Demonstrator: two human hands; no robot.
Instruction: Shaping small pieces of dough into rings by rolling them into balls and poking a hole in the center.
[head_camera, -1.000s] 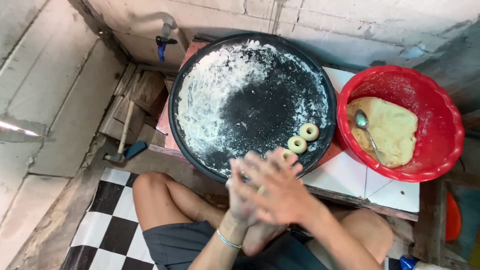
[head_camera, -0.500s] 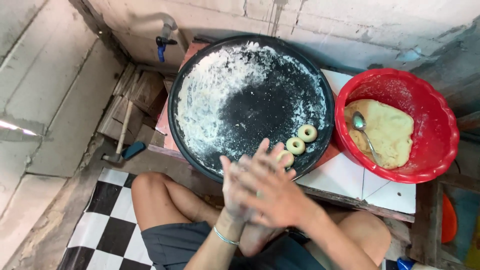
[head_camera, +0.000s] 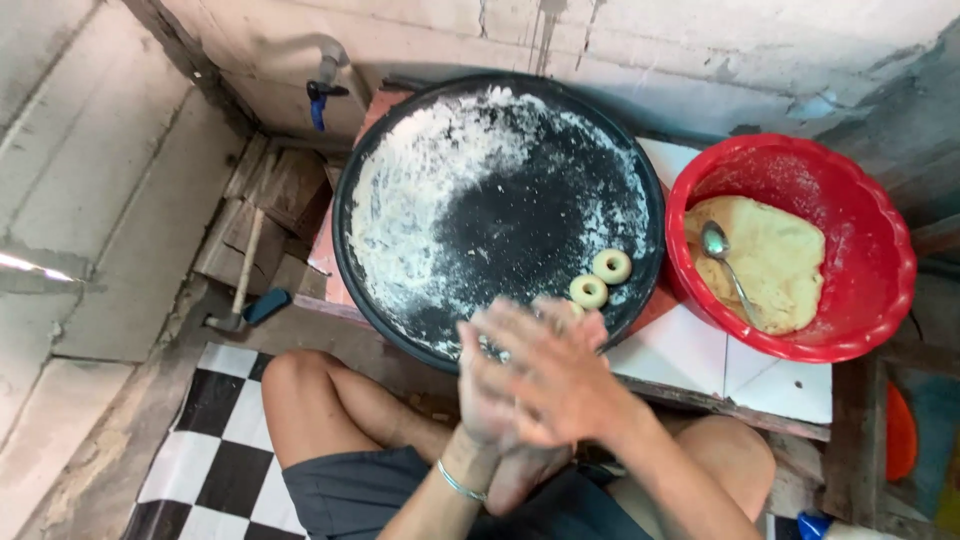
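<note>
— Two dough rings (head_camera: 600, 280) lie on the floured black tray (head_camera: 400, 230), just beyond the hands.
— And the hands?
— Right hand (head_camera: 555, 375) lies flat over the left hand (head_camera: 490, 400), palms pressed together, fingers straight; whether dough sits between, I cannot tell.
— Beside them?
— Right of them, a red bowl (head_camera: 870, 220) with dough and a spoon (head_camera: 725, 260).

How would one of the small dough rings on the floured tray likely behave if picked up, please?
The dough rings look soft and pale, so probably floppy and easily squashed. The flour on the black tray should keep them from sticking much. Likely very light.
</note>
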